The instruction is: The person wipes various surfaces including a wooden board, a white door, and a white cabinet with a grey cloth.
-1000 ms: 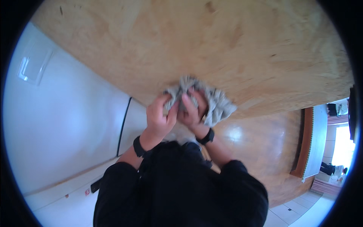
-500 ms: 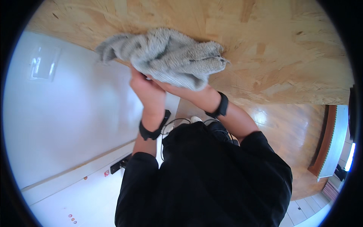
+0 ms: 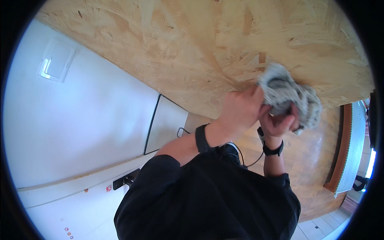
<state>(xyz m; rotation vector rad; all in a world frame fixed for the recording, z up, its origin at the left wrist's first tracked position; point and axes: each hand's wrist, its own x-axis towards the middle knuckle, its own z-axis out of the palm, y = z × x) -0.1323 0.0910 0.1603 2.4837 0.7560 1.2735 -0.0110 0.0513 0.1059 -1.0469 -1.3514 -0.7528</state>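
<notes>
A crumpled grey knitted cloth (image 3: pixel 310 106) is bunched between my two hands at the right, up against the pale chipboard surface (image 3: pixel 160 44). My left hand (image 3: pixel 242 110) reaches across to the right and its fingers close on the cloth's left side. Just beside it, my right hand (image 3: pixel 280 122) grips the cloth's lower side with thumb and fingers curled in. Both hands nearly touch. The cloth and fingertips are smeared by motion, and some fingers are hidden in the folds.
At left is a white wall with a switch plate (image 3: pixel 58 62). A black door handle (image 3: pixel 126 179) sits low on the left. Thin black cables (image 3: pixel 242 156) hang near my body above the brown wooden floor (image 3: pixel 308 152). A wood-edged panel (image 3: pixel 346 148) stands at the far right.
Both hands have carried the cloth from the chipboard's left edge over to the right. The cloth is now bunched smaller, and my left arm stretches across in front of me.
</notes>
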